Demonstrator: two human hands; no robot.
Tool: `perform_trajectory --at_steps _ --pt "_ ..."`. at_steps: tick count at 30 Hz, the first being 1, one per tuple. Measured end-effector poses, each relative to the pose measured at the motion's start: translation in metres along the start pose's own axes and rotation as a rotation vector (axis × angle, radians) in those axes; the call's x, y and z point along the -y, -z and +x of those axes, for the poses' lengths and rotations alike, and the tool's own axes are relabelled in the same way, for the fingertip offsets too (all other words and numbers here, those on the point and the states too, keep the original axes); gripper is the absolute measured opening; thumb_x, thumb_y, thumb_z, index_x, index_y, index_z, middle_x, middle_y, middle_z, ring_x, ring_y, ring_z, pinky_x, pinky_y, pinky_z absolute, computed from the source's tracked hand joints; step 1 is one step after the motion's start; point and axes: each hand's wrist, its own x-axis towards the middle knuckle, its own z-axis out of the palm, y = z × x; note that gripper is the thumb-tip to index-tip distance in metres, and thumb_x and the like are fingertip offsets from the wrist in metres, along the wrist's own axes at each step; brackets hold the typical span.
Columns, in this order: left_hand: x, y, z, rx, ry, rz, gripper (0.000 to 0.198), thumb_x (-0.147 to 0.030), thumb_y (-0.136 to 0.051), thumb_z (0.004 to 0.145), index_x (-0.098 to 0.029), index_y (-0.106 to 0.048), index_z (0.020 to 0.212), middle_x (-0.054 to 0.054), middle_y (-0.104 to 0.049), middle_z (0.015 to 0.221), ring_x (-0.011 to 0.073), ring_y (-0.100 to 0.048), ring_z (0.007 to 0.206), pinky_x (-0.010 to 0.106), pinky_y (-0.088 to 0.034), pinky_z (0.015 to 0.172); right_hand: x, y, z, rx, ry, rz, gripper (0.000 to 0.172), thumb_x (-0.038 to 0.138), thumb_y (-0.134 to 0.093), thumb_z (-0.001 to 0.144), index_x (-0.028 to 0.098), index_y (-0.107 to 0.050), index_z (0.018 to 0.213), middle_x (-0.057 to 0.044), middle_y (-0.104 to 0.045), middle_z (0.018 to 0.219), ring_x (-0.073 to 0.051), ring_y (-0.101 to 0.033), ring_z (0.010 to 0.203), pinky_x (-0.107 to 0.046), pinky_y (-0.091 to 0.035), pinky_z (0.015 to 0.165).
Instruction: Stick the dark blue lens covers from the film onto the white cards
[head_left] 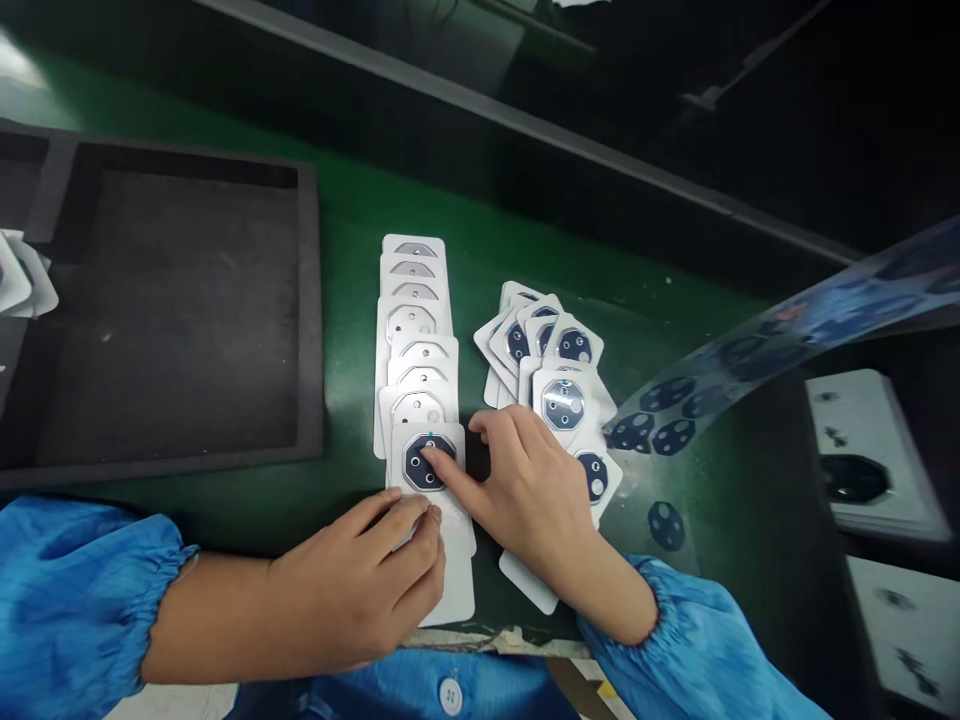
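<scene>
Left hand (pixel 352 588) clenched on the front card's (pixel 448 445) lower edge; right hand (pixel 536 500) open, index fingertip (pixel 435 458) pressing its dark octagon (pixel 414 468).

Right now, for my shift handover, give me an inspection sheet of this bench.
surface: green bench mat
job's things: overlapping column of white square cards bearing dark octagonal pieces; second white-card pile; clear film strip carrying dark octagons
clutter: black rectangular foam tray; white cards at far left
grippers: left hand, fingers on the column's near cards; right hand, index finger on the front octagonal piece
cables: nothing seen
surroundings: blue elasticated sleeves; white cards at right
</scene>
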Motion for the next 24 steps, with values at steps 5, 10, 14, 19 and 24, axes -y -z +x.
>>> perform_trajectory --at_steps 5,10,14,19,24 --pt "0.001 -0.001 -0.004 0.052 -0.036 0.025 0.037 -0.027 -0.062 0.093 -0.005 -0.066 0.123 0.019 -0.066 0.126 0.0364 -0.061 0.118 0.052 -0.048 0.106 0.003 -0.013 0.009 0.009 -0.026 0.081 0.054 0.067 -0.044 0.1 0.016 -0.058 0.091 -0.012 -0.061 0.086 -0.026 -0.056 0.077 -0.037 -0.046 0.064" --pt "0.0 -0.004 -0.007 0.06 -0.056 0.026 0.039 -0.026 -0.063 0.091 -0.003 -0.065 0.124 0.021 -0.065 0.127 0.0373 -0.061 0.12 0.053 -0.048 0.109 0.002 -0.017 0.01 0.04 -0.074 0.105 0.034 0.047 -0.046 0.106 0.019 -0.055 0.089 -0.009 -0.061 0.081 -0.026 -0.056 0.076 -0.037 -0.043 0.067" --pt "0.0 -0.002 -0.006 0.053 -0.049 0.019 0.042 -0.023 -0.062 0.089 -0.002 -0.064 0.124 0.023 -0.065 0.127 0.0385 -0.062 0.117 0.054 -0.053 0.105 0.004 -0.011 0.005 0.025 -0.106 0.346 0.033 0.052 -0.061 0.098 0.02 -0.052 0.097 -0.009 -0.061 0.089 -0.026 -0.059 0.082 -0.037 -0.047 0.069" --pt "0.003 0.004 -0.003 -0.177 -0.119 -0.064 0.03 -0.011 -0.061 0.087 -0.003 -0.066 0.115 0.026 -0.064 0.126 0.0427 -0.056 0.13 0.057 -0.054 0.105 -0.014 0.01 0.003 -0.018 -0.326 0.794 0.03 0.046 -0.062 0.097 0.025 -0.041 0.095 0.003 -0.056 0.078 -0.016 -0.057 0.065 -0.03 -0.046 0.06" --pt "0.004 0.006 -0.001 -0.041 0.078 -0.056 0.044 -0.024 -0.053 0.098 -0.004 -0.059 0.136 0.029 -0.049 0.149 0.0485 -0.041 0.143 0.067 -0.049 0.106 -0.073 0.049 -0.001 0.002 -0.405 0.76 0.03 0.048 -0.064 0.097 0.026 -0.043 0.099 0.005 -0.061 0.072 -0.017 -0.061 0.064 -0.029 -0.045 0.061"
